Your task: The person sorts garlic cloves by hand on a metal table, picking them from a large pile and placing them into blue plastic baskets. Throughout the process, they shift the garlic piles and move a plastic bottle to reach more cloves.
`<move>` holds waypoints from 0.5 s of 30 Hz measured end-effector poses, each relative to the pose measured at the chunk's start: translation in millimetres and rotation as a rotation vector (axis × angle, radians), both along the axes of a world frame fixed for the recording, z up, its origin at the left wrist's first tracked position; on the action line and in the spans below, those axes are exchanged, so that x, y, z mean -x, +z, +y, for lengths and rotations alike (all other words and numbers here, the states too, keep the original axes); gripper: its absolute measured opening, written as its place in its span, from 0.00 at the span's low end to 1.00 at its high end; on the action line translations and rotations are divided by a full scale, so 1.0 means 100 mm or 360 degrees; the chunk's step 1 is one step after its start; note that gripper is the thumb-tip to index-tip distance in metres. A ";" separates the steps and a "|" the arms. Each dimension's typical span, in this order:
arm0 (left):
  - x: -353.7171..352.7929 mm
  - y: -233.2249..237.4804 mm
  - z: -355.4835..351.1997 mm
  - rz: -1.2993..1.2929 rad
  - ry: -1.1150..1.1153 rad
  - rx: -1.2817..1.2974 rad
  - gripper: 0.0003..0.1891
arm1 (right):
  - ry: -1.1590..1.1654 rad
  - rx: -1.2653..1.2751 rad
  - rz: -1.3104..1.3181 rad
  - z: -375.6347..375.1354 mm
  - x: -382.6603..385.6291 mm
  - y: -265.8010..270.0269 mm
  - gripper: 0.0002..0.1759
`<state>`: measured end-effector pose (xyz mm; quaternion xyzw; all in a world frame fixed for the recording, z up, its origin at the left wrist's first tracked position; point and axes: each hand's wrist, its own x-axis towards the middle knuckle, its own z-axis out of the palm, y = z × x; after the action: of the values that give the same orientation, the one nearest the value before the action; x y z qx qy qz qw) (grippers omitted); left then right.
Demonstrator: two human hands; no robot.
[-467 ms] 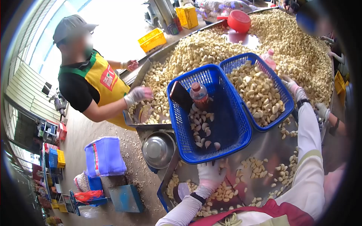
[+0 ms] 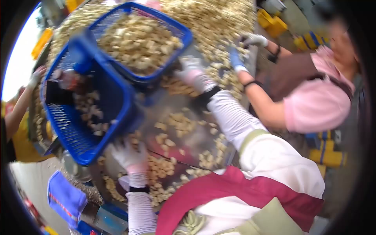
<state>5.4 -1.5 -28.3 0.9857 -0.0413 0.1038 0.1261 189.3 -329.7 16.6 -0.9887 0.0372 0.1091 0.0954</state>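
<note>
My left hand (image 2: 131,156), in a white glove, is at the near edge of a large blue basket (image 2: 84,154); its fingers are blurred and partly under the rim. That basket holds a bottle (image 2: 70,80), a dark flat object (image 2: 58,93) and some loose cloves (image 2: 89,107). My right hand (image 2: 191,72), also gloved, reaches beside a second blue basket (image 2: 188,37) full of peeled garlic cloves (image 2: 141,45). Its fingers look spread above the metal table (image 2: 156,109), and nothing shows in them.
Scattered cloves (image 2: 180,123) lie on the metal surface. A big garlic heap (image 2: 219,23) covers the back. One co-worker (image 2: 309,90) in pink works at the right with both gloved hands at the heap; another person's arm (image 2: 19,105) shows at the left.
The view has swung to the right, so baskets and table appear further left. The co-worker at the right is now largely visible. My right hand has come back from the small basket's far side.
</note>
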 end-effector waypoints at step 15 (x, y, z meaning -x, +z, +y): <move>0.02 -0.02 -0.02 0.0002 0.0037 0.0003 0.30 | 0.1030 -0.0512 0.0870 0.53 2.05 0.54 0.30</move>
<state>3.8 -3.7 -30.1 0.9860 -0.0297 0.1048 0.1259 -15.5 -276.5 70.3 -0.8569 -0.2673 0.3949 0.1956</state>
